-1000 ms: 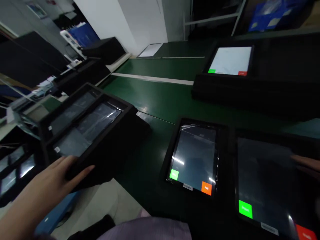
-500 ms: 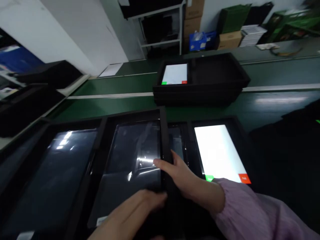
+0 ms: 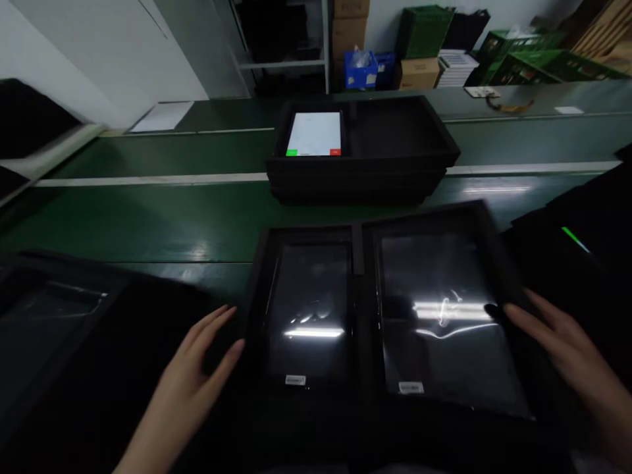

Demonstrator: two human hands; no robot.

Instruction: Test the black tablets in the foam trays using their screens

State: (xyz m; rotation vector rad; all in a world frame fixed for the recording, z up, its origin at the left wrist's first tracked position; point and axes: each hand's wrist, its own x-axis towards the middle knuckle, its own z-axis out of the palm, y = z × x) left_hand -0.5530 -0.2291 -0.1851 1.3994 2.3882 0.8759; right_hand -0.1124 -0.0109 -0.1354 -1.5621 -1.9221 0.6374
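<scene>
In front of me is a black tray with two compartments. A tablet with a dark screen lies in the left compartment, and another dark tablet lies in the right one. Both screens reflect ceiling light and carry a small white label near the bottom. My right hand grips the tray's right wall, thumb on top and fingers on the outer side. Close by the left wall is my left hand, its thumb and fingers apart; whether it touches the wall is unclear.
At the left stands another black tray with a dark tablet. Farther back, stacked black trays sit on the green bench, the top one holding a lit tablet. Dark items are piled at the right.
The two-tablet tray has moved right, over where a lit tablet showed. My left hand has gone from near that tray's right wall to its left side. The view has shifted too.
</scene>
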